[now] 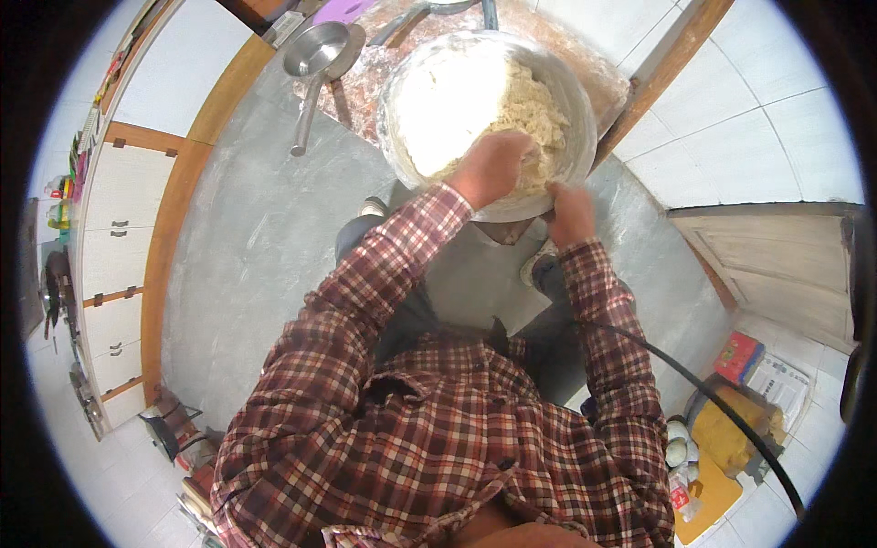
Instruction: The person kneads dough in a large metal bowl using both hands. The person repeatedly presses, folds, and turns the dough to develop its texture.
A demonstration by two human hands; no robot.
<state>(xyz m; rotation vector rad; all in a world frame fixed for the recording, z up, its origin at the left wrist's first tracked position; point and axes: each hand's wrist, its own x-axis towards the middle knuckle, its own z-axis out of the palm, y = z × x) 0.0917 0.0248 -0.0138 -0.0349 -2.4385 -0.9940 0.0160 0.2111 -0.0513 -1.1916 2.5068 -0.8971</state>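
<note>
A wide metal bowl [582, 147] holds pale, rough dough [531, 113]. Strong light washes out the left part of its contents, so I cannot tell loose flour from dough there. My left hand [493, 168] is inside the bowl near its front side, slightly blurred, with curled fingers sunk into the dough and partly hidden by it. At the front right of the bowl, my right hand [572, 211] grips the rim, thumb over the edge and the other fingers mostly out of sight below.
Beneath the bowl is a flour-dusted board [356, 113]. A metal ladle-like pan [316, 58] lies at its left, its handle hanging past the board. White cabinets [127, 192] line the left. A black cable [719, 404] crosses at right, near an orange board [712, 496] and a red box [738, 357].
</note>
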